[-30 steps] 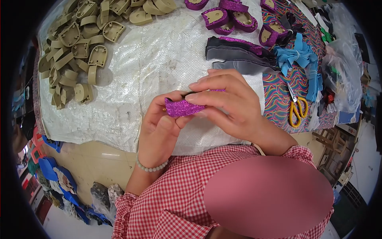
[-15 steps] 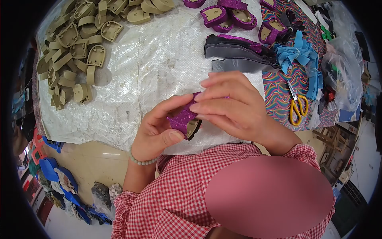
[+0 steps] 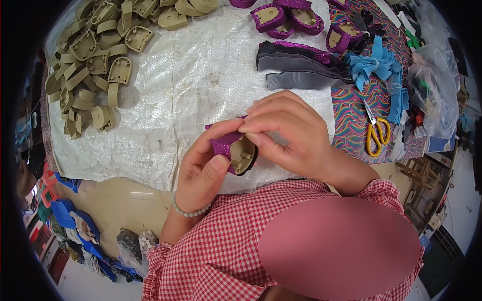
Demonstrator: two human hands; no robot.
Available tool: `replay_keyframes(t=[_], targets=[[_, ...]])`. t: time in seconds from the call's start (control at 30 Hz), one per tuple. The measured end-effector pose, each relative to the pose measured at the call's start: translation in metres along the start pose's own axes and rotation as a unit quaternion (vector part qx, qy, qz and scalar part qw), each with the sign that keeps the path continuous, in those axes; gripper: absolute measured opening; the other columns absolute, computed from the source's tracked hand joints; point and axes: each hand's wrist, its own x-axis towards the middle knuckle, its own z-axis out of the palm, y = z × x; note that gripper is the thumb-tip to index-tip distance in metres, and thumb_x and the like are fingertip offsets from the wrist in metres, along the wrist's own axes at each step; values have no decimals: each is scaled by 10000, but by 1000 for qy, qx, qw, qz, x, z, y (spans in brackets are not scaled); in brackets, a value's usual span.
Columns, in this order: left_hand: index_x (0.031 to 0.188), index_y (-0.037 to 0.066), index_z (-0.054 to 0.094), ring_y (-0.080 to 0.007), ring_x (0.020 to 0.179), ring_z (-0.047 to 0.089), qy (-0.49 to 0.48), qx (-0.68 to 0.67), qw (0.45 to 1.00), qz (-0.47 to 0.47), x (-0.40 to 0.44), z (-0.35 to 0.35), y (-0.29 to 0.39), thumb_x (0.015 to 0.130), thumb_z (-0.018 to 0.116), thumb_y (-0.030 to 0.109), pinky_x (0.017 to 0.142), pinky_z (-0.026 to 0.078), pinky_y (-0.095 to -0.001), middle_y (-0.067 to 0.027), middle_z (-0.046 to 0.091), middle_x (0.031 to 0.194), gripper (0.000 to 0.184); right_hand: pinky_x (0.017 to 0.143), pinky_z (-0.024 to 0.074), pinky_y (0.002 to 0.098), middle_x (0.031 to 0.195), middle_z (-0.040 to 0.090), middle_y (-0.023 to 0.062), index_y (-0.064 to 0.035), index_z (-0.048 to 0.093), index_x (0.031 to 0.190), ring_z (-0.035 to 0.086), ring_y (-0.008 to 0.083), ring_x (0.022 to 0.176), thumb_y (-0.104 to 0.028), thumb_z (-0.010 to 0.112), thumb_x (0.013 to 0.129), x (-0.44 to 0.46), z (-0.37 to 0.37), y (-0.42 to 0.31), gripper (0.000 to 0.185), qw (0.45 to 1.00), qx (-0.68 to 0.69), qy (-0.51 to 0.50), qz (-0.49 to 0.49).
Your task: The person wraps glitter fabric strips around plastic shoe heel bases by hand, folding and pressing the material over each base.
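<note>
My left hand (image 3: 197, 175) grips a beige plastic shoe heel (image 3: 244, 153) from the left, with thumb and fingers around it. A purple glitter strip (image 3: 221, 146) wraps part of the heel, and its dark edge shows on the right side. The heel's hollow inside, with small posts, faces up and to the right. My right hand (image 3: 291, 131) is closed in a pinch at the strip's upper edge, its fingertips meeting my left fingertips. Just what lies between the right fingertips is partly hidden.
A pile of bare beige heels (image 3: 83, 75) lies at the left of the white woven sheet (image 3: 155, 115). Purple-covered heels (image 3: 306, 21), dark fabric strips (image 3: 296, 62), blue strips (image 3: 376, 66) and yellow-handled scissors (image 3: 376, 131) lie at the right. A clear plastic bag (image 3: 434, 90) stands beyond.
The heel has turned so that its hollow inside now faces more toward the camera. My right fingers have drawn together into a pinch at the strip's edge.
</note>
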Motion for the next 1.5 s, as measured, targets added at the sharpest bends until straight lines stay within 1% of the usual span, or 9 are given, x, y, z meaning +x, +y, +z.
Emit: replay_keyframes(t=[0.33,0.47,0.83,1.03,1.13,1.3,1.4,1.43,1.5], targets=[[1404,6,286,-254,1203,502,83,-206,974,-34,17,20,5,997,392,359,993,441,-406,-150,475,1315,549,1019,340,538,1203,556,80,-71,582,1234,504,318,1146,-379,749,660,-5,-1,9,672,981,-154,-74,-89],[1373,-19,322,-254,1179,523,32,-169,984,-53,20,21,10,1003,371,361,984,446,-394,-162,487,1302,533,1016,330,553,1196,561,74,-116,557,1269,508,307,1139,-410,748,657,3,5,0,705,998,-35,-33,30],[1330,-6,392,-257,1160,534,37,-245,964,-102,16,7,6,1002,246,465,941,468,-379,-159,513,1281,593,1049,287,546,1178,577,57,-141,595,1213,530,263,1099,-420,784,615,10,1,1,687,987,-106,-116,-16],[1364,-9,358,-253,1148,540,24,-104,986,-132,20,8,13,1016,279,363,952,467,-376,-171,513,1258,516,1060,283,540,1126,610,58,-91,568,1171,551,256,1074,-388,818,600,9,-1,-6,691,991,-61,-116,-19],[1377,-24,339,-199,999,587,139,103,982,-73,23,34,9,995,348,313,886,484,-339,-114,563,1129,509,1060,283,538,1158,604,63,-82,535,1215,558,260,1069,-384,828,598,6,1,-1,747,993,-62,-105,-11],[1372,-2,336,-173,990,568,33,-157,980,-119,18,19,-4,949,250,605,862,462,-322,-95,556,1144,745,1050,325,492,1193,582,97,-49,515,1253,555,266,1081,-356,842,599,11,-3,-7,794,985,111,-105,76],[1259,-6,462,-180,930,580,73,90,988,-105,15,17,-5,922,199,654,820,469,-316,-98,587,1039,787,1014,388,427,1204,571,123,-31,454,1318,545,247,1104,-315,779,717,10,1,-7,740,965,166,-140,146],[1195,-5,490,-175,865,568,69,49,991,-105,15,17,-5,922,186,656,777,464,-309,-96,583,974,777,999,410,404,1206,568,131,-25,428,1343,541,241,1114,-301,746,775,10,3,-6,707,960,168,-157,163],[1066,-3,544,-165,734,543,57,-34,992,-107,16,20,-6,922,159,662,690,454,-297,-90,573,843,781,850,476,348,1110,590,104,-44,440,1343,583,186,995,-296,635,877,8,0,-9,564,836,410,-157,329]])
